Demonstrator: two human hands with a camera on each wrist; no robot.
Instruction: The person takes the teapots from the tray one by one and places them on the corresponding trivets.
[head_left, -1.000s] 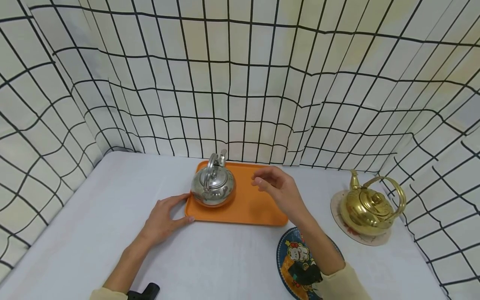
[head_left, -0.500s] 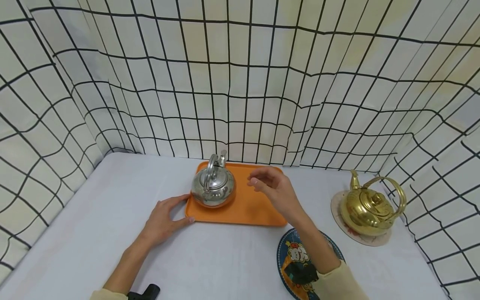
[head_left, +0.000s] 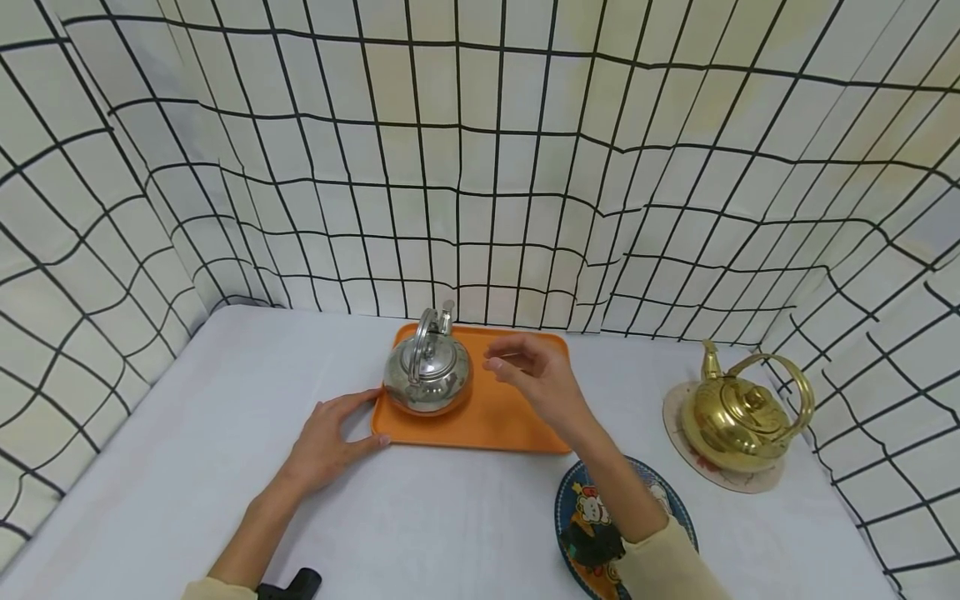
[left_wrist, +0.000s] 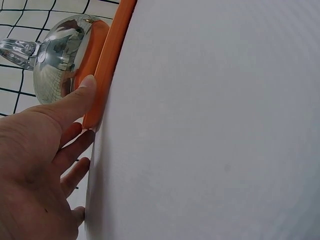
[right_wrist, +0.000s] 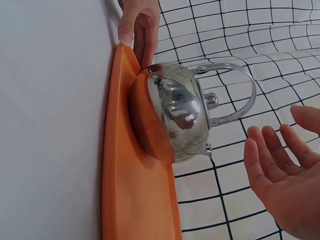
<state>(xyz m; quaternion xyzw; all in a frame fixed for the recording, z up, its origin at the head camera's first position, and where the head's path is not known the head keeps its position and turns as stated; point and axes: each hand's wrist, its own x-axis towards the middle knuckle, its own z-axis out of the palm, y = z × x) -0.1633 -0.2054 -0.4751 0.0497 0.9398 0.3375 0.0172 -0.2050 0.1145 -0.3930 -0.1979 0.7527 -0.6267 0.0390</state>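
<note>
A shiny silver teapot [head_left: 429, 373] with an arched handle stands at the left end of an orange tray [head_left: 510, 417]. My left hand [head_left: 324, 442] grips the tray's near left corner. Its thumb lies at the front rim [left_wrist: 107, 80], with the fingers at the left side. Over the tray, to the right of the teapot, hangs my right hand [head_left: 542, 379]. Its fingers [right_wrist: 275, 155] are loosely bent and apart from the teapot's handle [right_wrist: 247, 95], with nothing in them.
To the right, a gold teapot [head_left: 738, 421] stands on a round pale mat [head_left: 682, 442]. A blue patterned plate [head_left: 570, 500] lies partly under the right forearm. White cloth [head_left: 420, 525] covers the table; a black-gridded wall [head_left: 480, 217] rises behind it.
My right hand has drifted left over the tray, closer to the silver teapot. More of the plate's right side shows. The left hand, tray and both teapots keep their places.
</note>
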